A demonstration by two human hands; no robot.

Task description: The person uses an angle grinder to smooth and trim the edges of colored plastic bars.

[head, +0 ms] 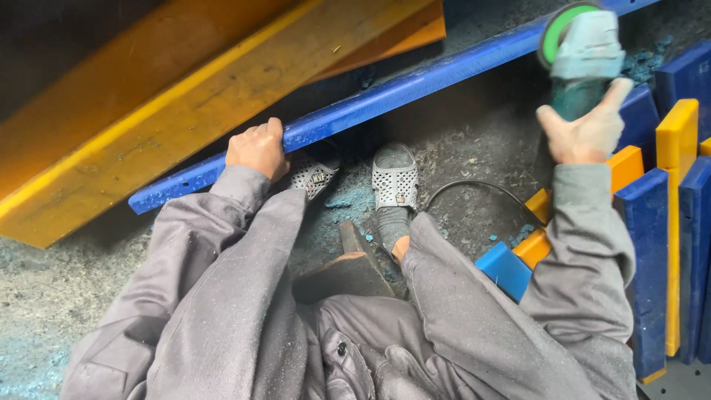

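A gritty concrete floor (pixel 44 296) dusted with blue shavings fills the view, seen from above by a seated person in grey work clothes. At far left, a stack of orange-yellow boards (pixel 148 111) lies slanted across the floor. Just in front of them runs a long blue bar (pixel 415 85), sloping from near left up to far right. The left hand (pixel 258 150) is curled over the bar's near-left part, fingers wrapped around its upper edge in a closed grip. Below the bar, in the middle, 2 feet in white perforated slippers (pixel 394 178) rest on the floor, and a dark wedge-shaped block (pixel 348 270) sits between the legs. A black cable (pixel 474 187) loops across the floor toward the right. The right hand (pixel 585 133) is closed around the body of a green angle grinder (pixel 581 52), thumb sticking out to the left; the grinder's disc end sits at the blue bar's far-right part. At far right, blue and yellow offcut pieces (pixel 666 222) stand packed side by side.
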